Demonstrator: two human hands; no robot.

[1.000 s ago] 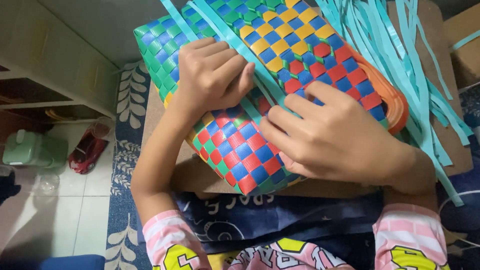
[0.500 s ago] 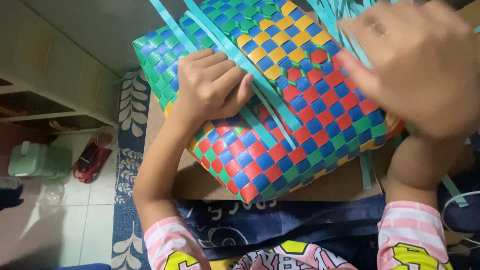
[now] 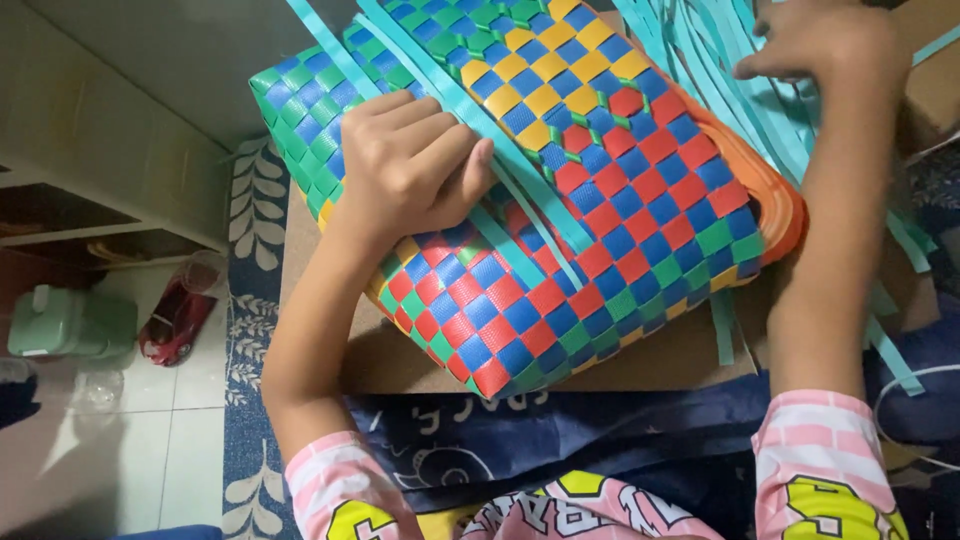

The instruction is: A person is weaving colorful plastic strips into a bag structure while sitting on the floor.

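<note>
A woven basket (image 3: 600, 220) of red, blue, green and yellow plastic strips lies on its side on a brown cardboard sheet (image 3: 660, 360). My left hand (image 3: 410, 170) presses flat on its left part, fingers curled over loose teal strips (image 3: 520, 200) that run diagonally across the weave. My right hand (image 3: 820, 45) is raised at the upper right, reaching into a bundle of loose teal strips (image 3: 720, 70) beyond the basket's orange rim (image 3: 785, 210). Whether its fingers pinch a strip is hidden.
A patterned blue rug (image 3: 240, 340) lies under the cardboard. To the left are white floor tiles with a pale green container (image 3: 70, 322) and a red object (image 3: 175, 315), below a low shelf (image 3: 90, 200). Dark blue fabric (image 3: 560, 430) covers my lap.
My right hand has lifted off the basket's red and blue face and moved up and right into the loose teal strips. My left hand has stayed pressed on the basket.
</note>
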